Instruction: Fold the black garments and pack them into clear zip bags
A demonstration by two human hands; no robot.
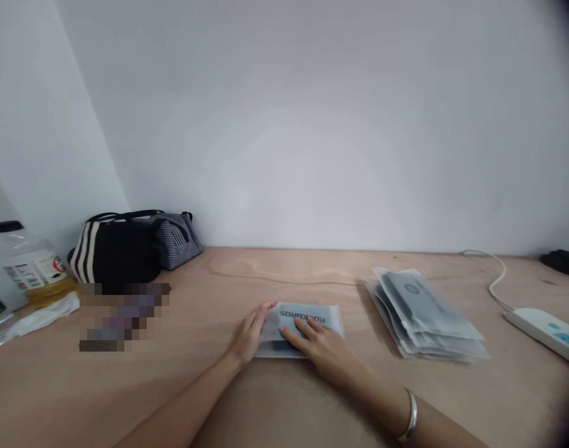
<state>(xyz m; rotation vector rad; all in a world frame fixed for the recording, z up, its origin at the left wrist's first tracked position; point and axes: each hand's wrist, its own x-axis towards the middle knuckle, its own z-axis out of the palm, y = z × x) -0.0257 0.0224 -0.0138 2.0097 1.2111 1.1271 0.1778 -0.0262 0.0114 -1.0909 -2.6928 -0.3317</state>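
Observation:
A frosted plastic pouch (329,317) with dark printed lettering and a grey item inside lies flat on the wooden table (275,398), just ahead of me. My left hand (248,336) rests against the pouch's left edge, fingers together and stretched forward. My right hand (324,348) lies palm down on top of the pouch, fingers pointing left and pressing on it. A silver bangle (410,420) circles my right wrist. Neither hand lifts the pouch.
A stack of several similar frosted pouches (424,314) lies to the right. A white power strip (546,328) with its cord sits at the far right. A striped black bag (126,249), an oil bottle (35,270) and white plastic wrap are at the left.

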